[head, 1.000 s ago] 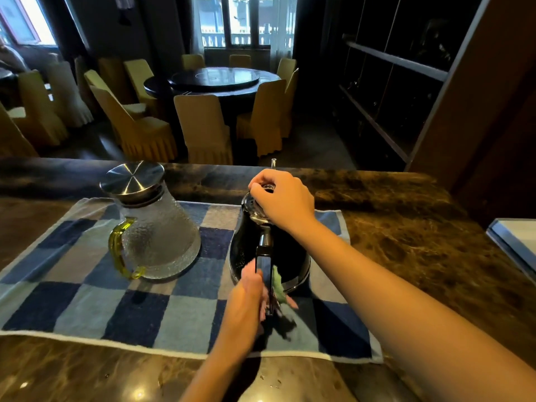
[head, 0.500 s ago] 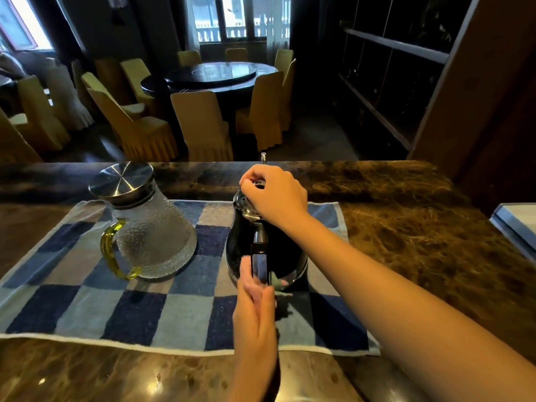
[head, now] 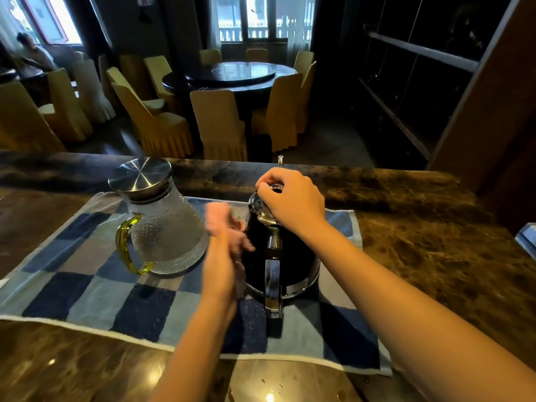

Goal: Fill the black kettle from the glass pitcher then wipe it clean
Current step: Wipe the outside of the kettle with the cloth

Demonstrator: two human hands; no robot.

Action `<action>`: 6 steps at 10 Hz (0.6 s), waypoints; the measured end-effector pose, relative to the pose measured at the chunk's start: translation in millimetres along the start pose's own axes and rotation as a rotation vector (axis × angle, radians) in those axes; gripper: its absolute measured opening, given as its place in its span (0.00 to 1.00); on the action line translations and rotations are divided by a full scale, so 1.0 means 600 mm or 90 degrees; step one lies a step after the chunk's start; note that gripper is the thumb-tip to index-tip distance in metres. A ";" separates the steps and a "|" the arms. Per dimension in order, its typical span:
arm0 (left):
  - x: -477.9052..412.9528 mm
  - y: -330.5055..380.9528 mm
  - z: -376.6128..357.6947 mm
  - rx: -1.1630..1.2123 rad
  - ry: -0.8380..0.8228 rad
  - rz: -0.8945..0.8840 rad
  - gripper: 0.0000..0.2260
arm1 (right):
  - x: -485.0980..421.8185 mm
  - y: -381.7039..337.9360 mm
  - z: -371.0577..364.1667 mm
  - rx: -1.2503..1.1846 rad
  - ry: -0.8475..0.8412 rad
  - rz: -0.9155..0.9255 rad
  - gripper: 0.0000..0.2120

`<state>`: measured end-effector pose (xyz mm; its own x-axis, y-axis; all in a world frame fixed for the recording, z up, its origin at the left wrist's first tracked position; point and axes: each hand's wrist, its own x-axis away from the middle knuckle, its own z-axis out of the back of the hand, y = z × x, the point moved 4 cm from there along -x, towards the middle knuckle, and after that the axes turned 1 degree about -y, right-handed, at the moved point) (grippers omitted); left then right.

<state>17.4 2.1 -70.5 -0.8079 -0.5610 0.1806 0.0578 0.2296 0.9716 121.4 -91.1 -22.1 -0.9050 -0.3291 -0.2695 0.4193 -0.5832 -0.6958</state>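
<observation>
- The glass pitcher [head: 166, 224], capped with a steel lid, stands upright on the left part of a blue checked towel [head: 72, 288] spread over the marble bench [head: 435, 242].
- The left hand [head: 229, 236] is blurred against the black kettle's left side; whether it holds anything cannot be told.
- The black kettle [head: 293, 256] stands on the towel just beside the pitcher.
- The right hand [head: 293, 198] grips the kettle's lid knob from above.

Both forearms bare to the frame edge — no sleeve, watch or ring visible; left hand [head: 224, 236] motion-blurred.
</observation>
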 end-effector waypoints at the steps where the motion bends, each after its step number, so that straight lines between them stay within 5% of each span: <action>1: -0.008 -0.064 -0.007 -0.041 -0.120 -0.026 0.18 | 0.000 0.001 -0.001 0.001 0.006 0.007 0.08; 2: 0.038 -0.077 -0.002 0.127 -0.149 0.072 0.31 | -0.001 0.002 -0.003 0.005 0.012 0.011 0.08; 3: 0.000 -0.069 -0.009 0.125 -0.108 0.022 0.19 | -0.001 0.002 -0.003 0.014 0.010 0.010 0.08; 4: -0.077 -0.070 -0.007 -0.010 -0.085 -0.026 0.21 | 0.002 -0.001 -0.001 0.012 0.011 0.012 0.07; 5: -0.144 -0.142 0.010 -0.109 -0.103 -0.043 0.33 | 0.003 -0.003 0.001 0.008 0.010 0.015 0.07; 6: -0.009 -0.117 -0.005 -0.140 -0.042 -0.105 0.25 | 0.003 0.000 0.000 0.015 0.009 0.010 0.07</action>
<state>19.1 -13.4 -139.3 -0.8531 -0.5215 0.0136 0.0419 -0.0426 0.9982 119.9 -91.8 -22.3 -0.8989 -0.3284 -0.2899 0.4353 -0.5950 -0.6757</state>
